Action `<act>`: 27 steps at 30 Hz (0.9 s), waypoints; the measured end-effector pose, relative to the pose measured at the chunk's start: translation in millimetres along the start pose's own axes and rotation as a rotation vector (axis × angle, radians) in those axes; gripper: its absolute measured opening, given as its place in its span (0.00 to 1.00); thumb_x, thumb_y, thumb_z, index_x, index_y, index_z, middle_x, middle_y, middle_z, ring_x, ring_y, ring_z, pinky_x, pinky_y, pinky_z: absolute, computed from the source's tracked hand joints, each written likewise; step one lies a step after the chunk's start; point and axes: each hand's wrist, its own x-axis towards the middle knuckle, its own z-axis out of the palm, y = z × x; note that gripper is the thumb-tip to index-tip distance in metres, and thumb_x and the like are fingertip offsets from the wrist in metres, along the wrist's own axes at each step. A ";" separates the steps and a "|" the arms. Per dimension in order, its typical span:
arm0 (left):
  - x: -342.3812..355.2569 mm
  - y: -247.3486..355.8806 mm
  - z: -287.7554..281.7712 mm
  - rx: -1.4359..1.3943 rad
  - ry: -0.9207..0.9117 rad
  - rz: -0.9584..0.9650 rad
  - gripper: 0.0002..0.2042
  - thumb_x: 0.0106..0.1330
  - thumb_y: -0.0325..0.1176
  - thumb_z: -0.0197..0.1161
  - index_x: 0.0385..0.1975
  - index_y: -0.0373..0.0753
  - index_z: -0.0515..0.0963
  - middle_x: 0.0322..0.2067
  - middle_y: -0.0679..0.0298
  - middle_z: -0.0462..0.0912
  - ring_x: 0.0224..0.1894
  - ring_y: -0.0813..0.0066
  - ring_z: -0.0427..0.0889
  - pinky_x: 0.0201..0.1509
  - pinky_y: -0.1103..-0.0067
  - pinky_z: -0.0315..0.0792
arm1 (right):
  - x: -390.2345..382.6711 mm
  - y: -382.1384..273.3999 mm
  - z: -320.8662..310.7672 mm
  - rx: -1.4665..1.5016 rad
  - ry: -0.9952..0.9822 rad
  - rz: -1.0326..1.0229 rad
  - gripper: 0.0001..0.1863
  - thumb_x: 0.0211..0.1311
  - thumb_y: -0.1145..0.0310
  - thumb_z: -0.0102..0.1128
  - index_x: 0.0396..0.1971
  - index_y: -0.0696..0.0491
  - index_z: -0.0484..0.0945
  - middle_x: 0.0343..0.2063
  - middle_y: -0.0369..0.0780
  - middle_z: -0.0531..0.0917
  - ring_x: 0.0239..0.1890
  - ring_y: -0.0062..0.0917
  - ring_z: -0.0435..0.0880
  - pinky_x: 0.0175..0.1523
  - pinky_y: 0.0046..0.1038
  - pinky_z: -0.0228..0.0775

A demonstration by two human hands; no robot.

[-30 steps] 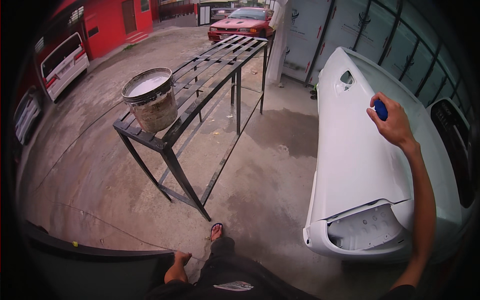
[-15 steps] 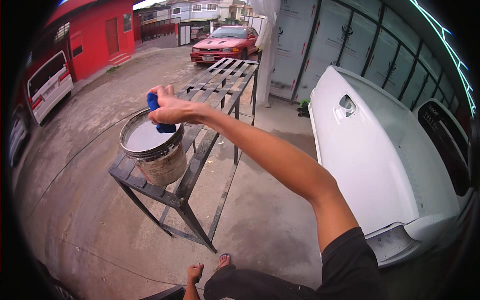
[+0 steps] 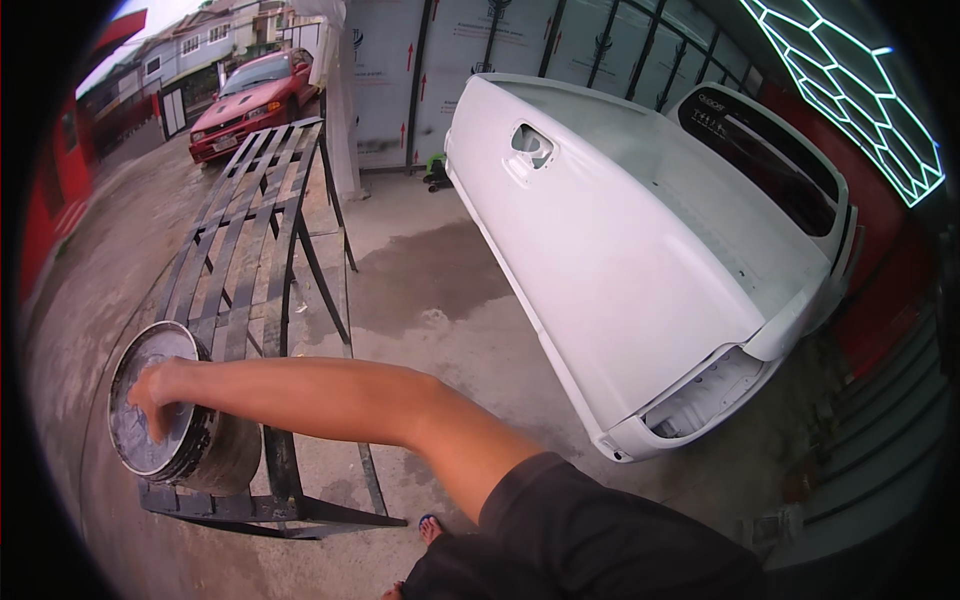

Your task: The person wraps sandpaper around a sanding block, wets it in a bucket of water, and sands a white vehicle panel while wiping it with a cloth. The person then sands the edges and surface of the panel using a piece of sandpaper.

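My right hand (image 3: 153,395) reaches down into a grime-streaked bucket (image 3: 225,455) of cloudy grey liquid, its bent fingers partly under the surface; whatever they hold is hidden. The bucket stands at the near end of a dark slatted metal rack (image 3: 240,265). A small part of my left hand (image 3: 393,590) shows at the bottom edge, beside my dark clothing, its fingers mostly hidden. To my right is a white pickup bed (image 3: 590,270) with a handle recess in its tailgate and a cavity at the near corner.
A red car (image 3: 250,105) stands beyond the rack, near a red building (image 3: 70,165). Covered panels (image 3: 380,90) form the back wall behind a small green object (image 3: 435,170). A dark window (image 3: 750,160) lies behind the bed, below glowing hexagonal lights (image 3: 860,110). Concrete floor (image 3: 420,280) runs between rack and bed.
My right hand moved from beside the white bed over to the bucket and down into its liquid; the blue cloth it held is out of sight. The view has turned rightward.
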 end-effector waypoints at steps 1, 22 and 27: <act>11.4 8.1 3.3 0.153 0.003 0.041 0.39 0.69 0.73 0.47 0.13 0.41 0.78 0.11 0.64 0.74 0.14 0.69 0.73 0.17 0.69 0.66 | -1.6 19.0 5.2 0.089 0.144 0.027 0.34 0.41 0.48 0.77 0.51 0.47 0.87 0.53 0.40 0.87 0.58 0.35 0.84 0.61 0.38 0.75; -74.5 697.0 126.9 0.021 0.102 1.187 0.19 0.65 0.43 0.72 0.39 0.30 0.83 0.34 0.54 0.88 0.36 0.69 0.85 0.41 0.71 0.77 | -502.0 294.6 -352.5 0.424 0.847 0.668 0.31 0.41 0.58 0.85 0.47 0.47 0.79 0.43 0.42 0.83 0.42 0.27 0.85 0.45 0.31 0.82; -261.3 875.2 242.4 -0.287 -0.123 1.632 0.20 0.69 0.36 0.70 0.57 0.33 0.77 0.39 0.57 0.86 0.37 0.73 0.84 0.42 0.77 0.79 | -611.2 332.9 -339.2 -0.123 0.781 0.835 0.19 0.51 0.59 0.67 0.45 0.44 0.84 0.45 0.44 0.87 0.47 0.39 0.86 0.54 0.37 0.79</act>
